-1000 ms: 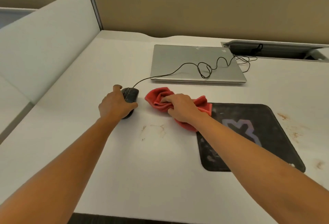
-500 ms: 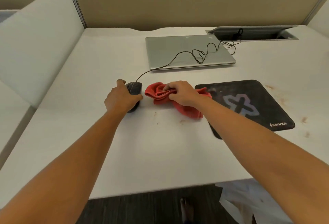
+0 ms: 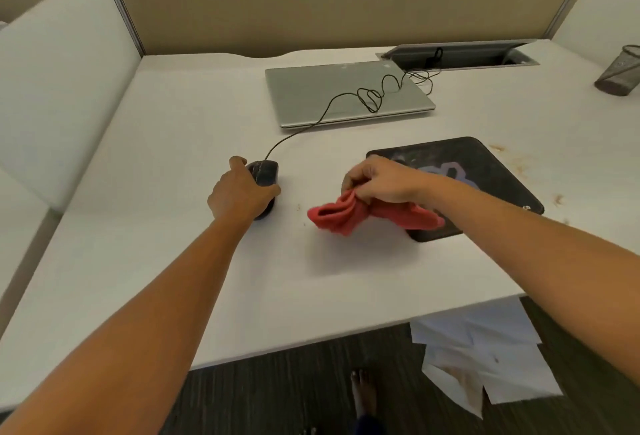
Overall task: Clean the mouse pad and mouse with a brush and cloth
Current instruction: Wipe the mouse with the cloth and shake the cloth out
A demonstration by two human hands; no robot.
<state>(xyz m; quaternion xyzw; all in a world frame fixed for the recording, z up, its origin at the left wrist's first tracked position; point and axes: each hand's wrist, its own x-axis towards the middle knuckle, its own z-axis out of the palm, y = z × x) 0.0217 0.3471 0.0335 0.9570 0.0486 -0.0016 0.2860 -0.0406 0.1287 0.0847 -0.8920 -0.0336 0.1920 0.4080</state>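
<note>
A: Left hand (image 3: 242,192) is on the mouse (image 3: 265,173), fingers curled over its back and thumb along the near side, a firm hold. The mouse sits on the bare desk (image 3: 166,261), left of centre and well apart from the mouse pad (image 3: 485,171).

B: And the right hand (image 3: 381,180) has the cloth (image 3: 346,216), red and bunched up, pinched between thumb and curled fingers with the folds hanging below the knuckles.

A: Is it on the desk?

B: Hard to call. There is a soft shadow under it, so it looks raised, but I cannot tell whether its lowest fold touches the surface. Its right end covers the pad's near left corner from this angle.

A: The right forearm also crosses the pad and hides much of its near edge. What shows is black with a pale logo and smudges.

B: Around them, a closed laptop (image 3: 311,95) lies flat toward the back. The mouse cable (image 3: 370,99) runs from the mouse up over its lid, coils there, and drops into an open hatch (image 3: 460,55) by the partition (image 3: 311,2).

A: Brown stains (image 3: 519,164) mark the desk just right of the pad, with a few specks between mouse and cloth.

B: A mesh cup (image 3: 620,71) sits at the far right edge. Below the desk's near edge, papers (image 3: 485,355) lie on the dark floor, one of them stained, and a bare foot (image 3: 363,393) shows beside them.
</note>
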